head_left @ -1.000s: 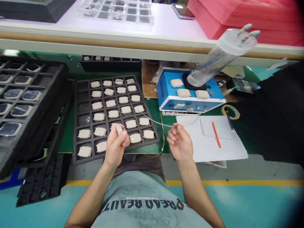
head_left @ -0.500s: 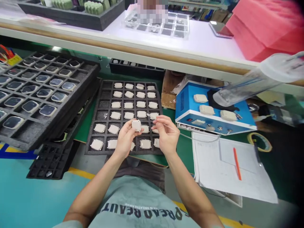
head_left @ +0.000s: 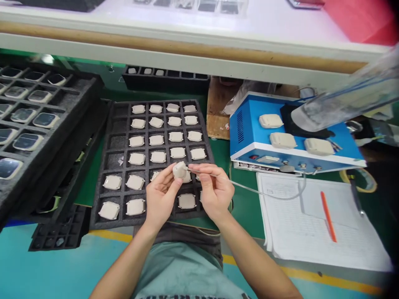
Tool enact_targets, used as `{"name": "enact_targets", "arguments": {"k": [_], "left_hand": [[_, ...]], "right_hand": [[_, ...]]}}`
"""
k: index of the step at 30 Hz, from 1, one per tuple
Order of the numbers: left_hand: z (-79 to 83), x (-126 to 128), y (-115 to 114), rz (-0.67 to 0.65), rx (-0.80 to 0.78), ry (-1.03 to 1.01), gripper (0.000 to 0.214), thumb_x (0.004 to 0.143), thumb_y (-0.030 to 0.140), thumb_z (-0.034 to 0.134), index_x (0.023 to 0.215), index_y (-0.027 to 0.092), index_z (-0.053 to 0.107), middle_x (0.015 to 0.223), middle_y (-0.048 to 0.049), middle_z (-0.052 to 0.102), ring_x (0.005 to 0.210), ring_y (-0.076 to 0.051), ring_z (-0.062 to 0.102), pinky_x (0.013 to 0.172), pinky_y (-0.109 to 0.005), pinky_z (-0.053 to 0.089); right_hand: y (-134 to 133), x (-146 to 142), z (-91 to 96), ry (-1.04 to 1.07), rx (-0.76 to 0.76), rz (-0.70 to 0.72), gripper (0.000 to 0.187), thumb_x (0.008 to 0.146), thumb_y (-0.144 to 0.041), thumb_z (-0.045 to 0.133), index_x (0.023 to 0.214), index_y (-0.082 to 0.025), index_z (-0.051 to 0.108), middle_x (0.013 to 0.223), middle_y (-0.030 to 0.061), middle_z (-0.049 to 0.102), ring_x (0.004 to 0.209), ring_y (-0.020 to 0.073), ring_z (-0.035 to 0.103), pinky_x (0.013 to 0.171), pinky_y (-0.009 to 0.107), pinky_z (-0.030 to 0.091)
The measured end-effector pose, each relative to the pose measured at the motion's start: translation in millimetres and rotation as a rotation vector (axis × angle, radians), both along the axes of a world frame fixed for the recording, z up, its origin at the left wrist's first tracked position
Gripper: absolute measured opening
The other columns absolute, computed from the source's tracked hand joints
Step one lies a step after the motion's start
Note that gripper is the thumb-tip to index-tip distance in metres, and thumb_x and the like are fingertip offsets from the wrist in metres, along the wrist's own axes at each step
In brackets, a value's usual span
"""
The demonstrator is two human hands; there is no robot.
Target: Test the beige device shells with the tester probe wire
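Between the thumb and fingers of my left hand [head_left: 161, 196] is a beige smartwatch case [head_left: 178, 170], tilted up over the tray. My right hand [head_left: 217, 193] pinches the end of a thin clear tube [head_left: 262, 192], and the tip meets the right side of the case. From there the tube curves to the front of a blue benchtop machine [head_left: 241, 135]. Below both hands lies a black foam tray [head_left: 102, 176] with several beige cases in its compartments; my hands hide a few of them.
Stacked foam trays [head_left: 85, 89] of dark-screened watches stand at left. Several beige cases and a clear cylinder [head_left: 330, 106] are on the blue machine. Papers [head_left: 289, 232] with an orange pen [head_left: 328, 216] lie at right, near a tape roll [head_left: 369, 180]. A shelf edge [head_left: 187, 47] crosses behind.
The view has tipped down and come closer. My right hand has brought the tube from apart to the side of the case, which my left hand has turned.
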State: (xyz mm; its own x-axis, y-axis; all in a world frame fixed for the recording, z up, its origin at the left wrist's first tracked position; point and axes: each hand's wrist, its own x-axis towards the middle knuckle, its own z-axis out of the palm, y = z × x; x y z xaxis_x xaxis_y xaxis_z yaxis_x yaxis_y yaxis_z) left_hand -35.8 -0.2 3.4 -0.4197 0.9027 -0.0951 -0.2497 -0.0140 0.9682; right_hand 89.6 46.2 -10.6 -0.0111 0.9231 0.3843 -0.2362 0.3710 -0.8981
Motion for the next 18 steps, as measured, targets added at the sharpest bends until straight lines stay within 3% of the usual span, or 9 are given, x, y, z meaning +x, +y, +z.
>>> {"name": "enact_targets", "arguments": {"k": [11,18], "left_hand": [[3.2,1.6,0.7,0.004,0.000,-0.004,0.041,0.083,0.025,0.083,0.123,0.020,0.075,0.126,-0.0102,0.076,0.115,-0.024,0.074,0.100,-0.031,0.060],[3.7,1.4,0.6,0.005,-0.010,0.017,0.043,0.083,0.027,0.083,0.124,0.018,0.075,0.127,-0.0118,0.075,0.116,-0.026,0.074,0.101,-0.034,0.060]], "right_hand": [[-1.4,0.9,-2.4,-0.022,-0.041,0.036,0.008,0.103,-0.027,0.058,0.106,-0.024,0.065,0.109,0.0067,0.080,0.106,0.0233,0.079,0.093,0.043,0.067],[-0.4,1.4,-3.9,-0.034,-0.042,0.040,0.009,0.103,-0.026,0.058,0.107,-0.024,0.066,0.110,0.0064,0.080,0.106,0.0232,0.079,0.094,0.043,0.066]]}}
